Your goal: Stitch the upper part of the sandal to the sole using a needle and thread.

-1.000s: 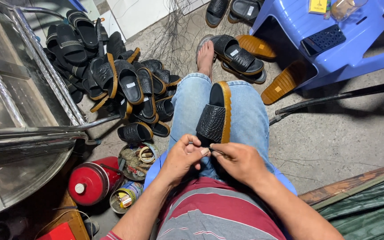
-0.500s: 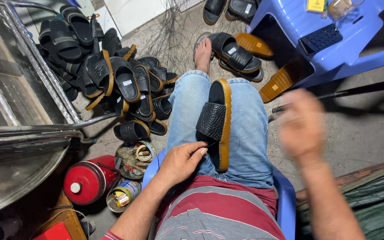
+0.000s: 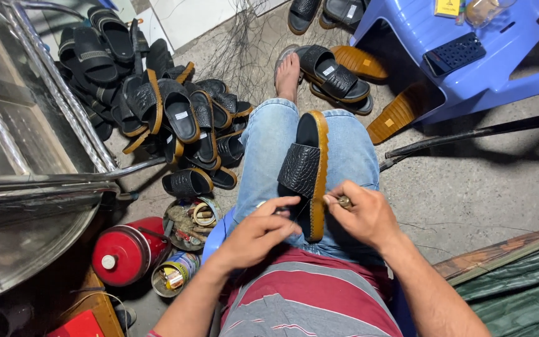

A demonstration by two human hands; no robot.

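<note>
On the lap of a seated person in blue jeans, a black sandal [image 3: 304, 171] with a tan sole edge lies lengthwise along the thigh, strap side up, its heel end between the two hands. The left hand [image 3: 258, 229] rests just beside the heel, fingers curled and thumb pinched to forefinger on something too small to make out. The right hand [image 3: 363, 213] sits at the sole's other edge, fingers closed around a small metal object [image 3: 343, 201], possibly a tool, with what may be a thin thread running toward the sandal. Beyond the knee, the person's bare foot [image 3: 288, 72] rests on the concrete floor [image 3: 469, 181] near another sandal [image 3: 335, 73] and loose tan soles [image 3: 400, 112]. To the left, a heap of finished black sandals [image 3: 163, 106] lies against a steel frame [image 3: 51, 100]. Below it stand a red canister [image 3: 126, 249], a tin of odds and ends [image 3: 189, 218] and a small can [image 3: 173, 273]. A blue plastic stool [image 3: 488, 56] stands at upper right.
</note>
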